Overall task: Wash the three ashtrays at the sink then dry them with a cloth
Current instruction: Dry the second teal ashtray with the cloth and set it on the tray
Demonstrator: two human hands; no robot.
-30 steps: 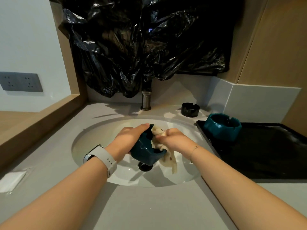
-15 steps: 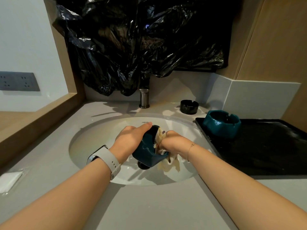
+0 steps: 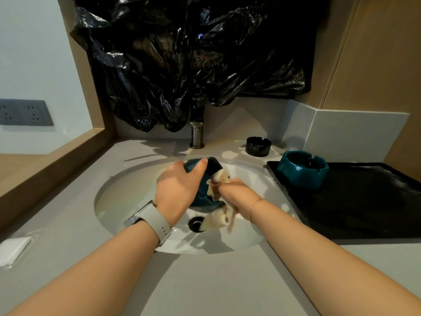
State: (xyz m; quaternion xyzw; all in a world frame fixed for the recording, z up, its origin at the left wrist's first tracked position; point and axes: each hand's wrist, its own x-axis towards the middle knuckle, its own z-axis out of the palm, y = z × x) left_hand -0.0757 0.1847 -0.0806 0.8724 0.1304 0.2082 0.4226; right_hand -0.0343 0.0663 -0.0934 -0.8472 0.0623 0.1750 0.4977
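Over the white sink basin (image 3: 127,201), my left hand (image 3: 177,188) grips a teal ashtray (image 3: 206,197), tilted on its side with its opening facing right. My right hand (image 3: 234,192) holds a cream cloth (image 3: 218,221) pressed into the ashtray's opening; the cloth's loose end hangs down over the drain (image 3: 194,223). A second teal ashtray (image 3: 303,169) stands upright on the far left corner of a black tray (image 3: 364,208). A small black ashtray (image 3: 258,145) sits on the counter behind the basin, right of the tap.
The metal tap base (image 3: 197,136) rises behind the basin, its top hidden under a crumpled black plastic bag (image 3: 193,60). A wooden ledge (image 3: 52,163) borders the grey counter on the left. A white packet (image 3: 12,249) lies at the counter's left edge.
My left hand has turned the teal ashtray more upright on its side and lifted it slightly. My right hand has pushed the cloth deeper into the opening, and its tail swings lower.
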